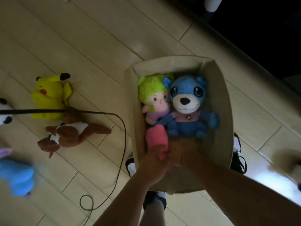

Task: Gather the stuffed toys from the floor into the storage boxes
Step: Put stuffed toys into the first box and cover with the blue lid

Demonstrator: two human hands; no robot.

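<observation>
Gripping pink toy [156, 141] — left hand [153, 167], right hand [190, 159] | storage box [224, 101]: three toys

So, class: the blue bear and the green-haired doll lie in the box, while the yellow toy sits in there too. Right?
Not quite. The head view shows the yellow toy on the floor, outside the box; the blue bear and the green-haired doll lie inside.

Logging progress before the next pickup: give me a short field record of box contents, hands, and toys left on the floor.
box: beige storage box, open top
inside: blue bear, green-haired doll
going in: pink and brown toy
left hand: grips the pink part
right hand: on the brown part, grip blurred
on floor: yellow plush, brown kangaroo, blue plush
hazard: black cable beside box
</observation>
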